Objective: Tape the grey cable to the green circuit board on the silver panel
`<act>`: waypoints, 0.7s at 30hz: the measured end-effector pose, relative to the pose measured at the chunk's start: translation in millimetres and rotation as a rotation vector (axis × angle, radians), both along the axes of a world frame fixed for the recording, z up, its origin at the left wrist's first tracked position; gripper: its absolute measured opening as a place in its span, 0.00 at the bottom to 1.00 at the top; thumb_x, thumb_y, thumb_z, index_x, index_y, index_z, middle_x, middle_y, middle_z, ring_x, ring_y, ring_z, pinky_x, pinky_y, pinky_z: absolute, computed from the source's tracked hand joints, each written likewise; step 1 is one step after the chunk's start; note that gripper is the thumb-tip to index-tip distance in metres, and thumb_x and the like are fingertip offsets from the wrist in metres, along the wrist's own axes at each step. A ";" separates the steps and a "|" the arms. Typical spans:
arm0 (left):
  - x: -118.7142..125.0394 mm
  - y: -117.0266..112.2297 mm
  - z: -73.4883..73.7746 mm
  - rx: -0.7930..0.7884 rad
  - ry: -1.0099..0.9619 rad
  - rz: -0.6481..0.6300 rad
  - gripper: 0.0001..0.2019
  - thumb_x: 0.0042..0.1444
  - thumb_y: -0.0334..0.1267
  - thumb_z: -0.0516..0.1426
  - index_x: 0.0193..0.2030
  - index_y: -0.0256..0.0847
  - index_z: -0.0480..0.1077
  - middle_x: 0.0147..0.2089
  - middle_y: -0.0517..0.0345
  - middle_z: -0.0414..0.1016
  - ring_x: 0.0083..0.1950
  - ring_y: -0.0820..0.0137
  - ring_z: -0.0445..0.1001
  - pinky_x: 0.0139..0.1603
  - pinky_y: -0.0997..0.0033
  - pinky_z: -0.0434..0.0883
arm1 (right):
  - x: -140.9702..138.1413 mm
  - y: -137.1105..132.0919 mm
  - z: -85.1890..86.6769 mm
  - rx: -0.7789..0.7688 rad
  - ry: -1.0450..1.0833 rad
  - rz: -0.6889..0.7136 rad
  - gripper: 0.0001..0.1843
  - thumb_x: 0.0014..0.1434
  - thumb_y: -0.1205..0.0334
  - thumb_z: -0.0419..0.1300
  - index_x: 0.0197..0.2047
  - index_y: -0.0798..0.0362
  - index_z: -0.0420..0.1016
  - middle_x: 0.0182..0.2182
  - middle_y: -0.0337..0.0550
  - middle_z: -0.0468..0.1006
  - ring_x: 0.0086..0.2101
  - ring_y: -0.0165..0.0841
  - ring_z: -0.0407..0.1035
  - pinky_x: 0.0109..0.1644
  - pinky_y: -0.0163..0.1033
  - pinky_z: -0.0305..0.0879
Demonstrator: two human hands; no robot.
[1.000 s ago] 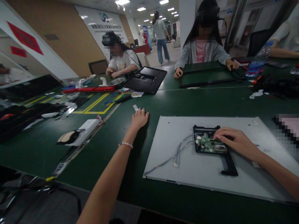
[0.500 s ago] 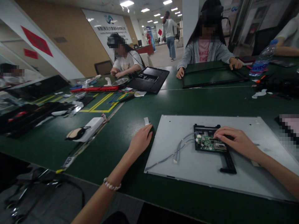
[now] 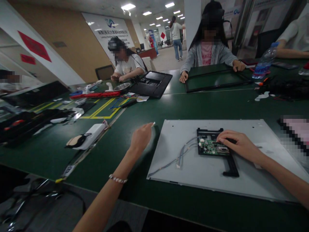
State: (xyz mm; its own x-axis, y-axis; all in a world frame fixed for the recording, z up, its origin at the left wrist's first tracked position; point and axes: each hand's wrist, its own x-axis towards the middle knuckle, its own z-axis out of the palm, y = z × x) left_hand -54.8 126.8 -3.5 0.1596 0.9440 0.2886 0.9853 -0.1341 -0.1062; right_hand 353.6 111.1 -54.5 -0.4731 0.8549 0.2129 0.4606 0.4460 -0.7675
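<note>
A grey metal panel (image 3: 207, 167) lies flat on the green table (image 3: 193, 103). On it sits a black bracket with a green circuit board (image 3: 211, 147) and a loose grey cable (image 3: 180, 158). My right hand (image 3: 235, 145) rests on the board's right end, fingers curled over it. Just off the panel's left edge, my left hand (image 3: 140, 138) is lifted slightly, its fingers pinched on a small white strip (image 3: 153, 123).
A white device with a black strap (image 3: 84, 138) lies to the left by a yellow-marked area. Across the table two seated people work on a black monitor shell (image 3: 152, 83) and a black frame (image 3: 214, 80). A water bottle (image 3: 264, 66) stands far right.
My left hand reached out to the small white strip on the table, drew back toward the panel's edge and now holds the strip off the table. The right hand stayed on the board.
</note>
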 end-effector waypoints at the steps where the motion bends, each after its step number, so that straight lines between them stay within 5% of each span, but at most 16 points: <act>1: 9.7 1.8 5.7 0.034 0.000 -0.016 0.17 0.64 0.28 0.46 0.55 0.36 0.69 0.49 0.47 0.78 0.43 0.65 0.78 0.44 0.68 0.73 | -0.1 0.0 0.3 0.001 -0.001 -0.001 0.14 0.64 0.52 0.53 0.38 0.48 0.78 0.41 0.45 0.78 0.42 0.39 0.72 0.48 0.47 0.67; 5: 61.1 7.2 16.9 -0.021 0.084 -0.183 0.16 0.63 0.27 0.46 0.53 0.36 0.69 0.46 0.46 0.78 0.41 0.66 0.77 0.41 0.69 0.73 | 0.3 0.5 0.0 0.009 -0.007 -0.004 0.14 0.64 0.52 0.53 0.37 0.48 0.78 0.41 0.45 0.79 0.42 0.39 0.72 0.47 0.47 0.68; 10: 100.5 5.6 -3.3 -0.193 0.071 -0.363 0.18 0.65 0.29 0.45 0.58 0.35 0.65 0.43 0.46 0.78 0.40 0.65 0.78 0.39 0.69 0.72 | 0.3 0.9 -0.2 0.016 -0.005 -0.007 0.14 0.64 0.52 0.53 0.37 0.48 0.78 0.40 0.45 0.79 0.42 0.39 0.73 0.48 0.48 0.68; 17: 82.8 3.6 -20.5 -0.154 -0.144 -0.308 0.18 0.67 0.39 0.46 0.61 0.40 0.64 0.50 0.49 0.77 0.45 0.65 0.78 0.44 0.67 0.72 | -0.1 0.6 1.3 -0.001 0.000 -0.003 0.15 0.64 0.51 0.53 0.37 0.47 0.79 0.41 0.45 0.79 0.42 0.40 0.72 0.48 0.49 0.68; 21: 71.1 8.7 -21.7 -0.175 -0.073 -0.275 0.20 0.67 0.36 0.45 0.64 0.42 0.61 0.43 0.52 0.80 0.40 0.66 0.79 0.39 0.69 0.71 | 0.8 0.5 0.0 0.002 0.000 -0.007 0.14 0.64 0.52 0.53 0.38 0.47 0.78 0.41 0.45 0.79 0.42 0.40 0.72 0.48 0.48 0.68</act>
